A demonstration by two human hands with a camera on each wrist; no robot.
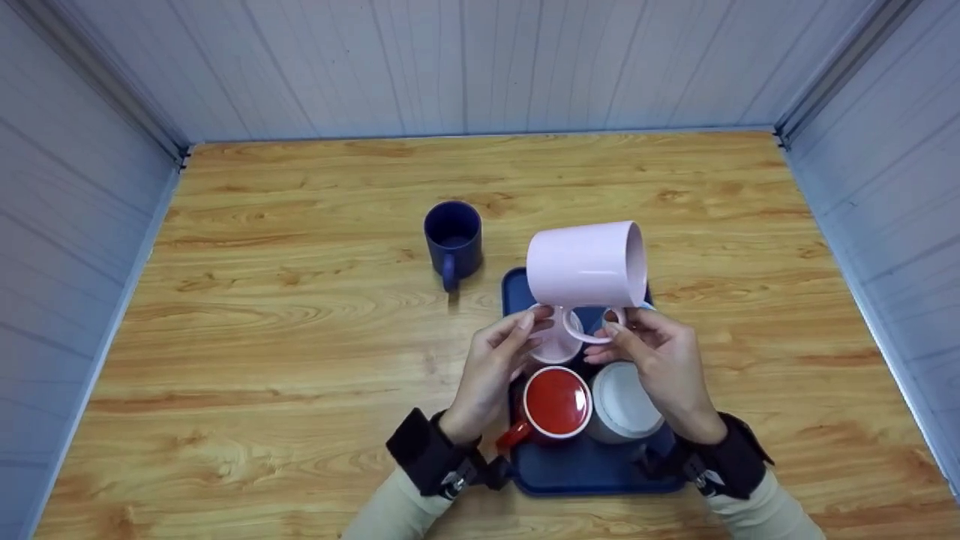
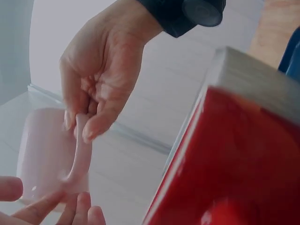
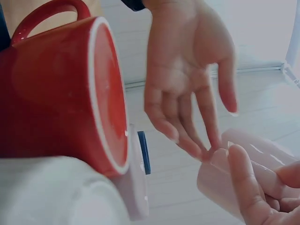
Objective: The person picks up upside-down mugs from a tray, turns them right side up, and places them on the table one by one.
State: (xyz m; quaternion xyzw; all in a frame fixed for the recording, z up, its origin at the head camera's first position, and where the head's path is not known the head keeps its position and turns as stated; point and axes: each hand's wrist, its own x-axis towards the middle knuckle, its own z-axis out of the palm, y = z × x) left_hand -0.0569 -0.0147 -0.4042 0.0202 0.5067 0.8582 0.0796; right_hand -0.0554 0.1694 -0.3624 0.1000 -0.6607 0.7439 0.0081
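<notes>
A pink mug (image 1: 581,262) is held on its side above the tray, its mouth to the right and its handle (image 2: 83,154) downward. My right hand (image 1: 675,371) pinches that handle between thumb and fingers. Close by the base end is my left hand (image 1: 487,367), its fingers extended and loosely bent; in the right wrist view its fingertips reach the mug. Below the hands, a red mug (image 1: 556,403) and a white mug (image 1: 628,401) stand upside down on the blue tray (image 1: 600,474). A pale pink mug (image 1: 559,343) behind them is partly covered by my left fingers.
Left of the tray's far end, a dark blue mug (image 1: 455,244) stands upright on the wooden table (image 1: 300,337), handle toward me. Pale panel walls (image 1: 465,67) enclose the table at the back and both sides.
</notes>
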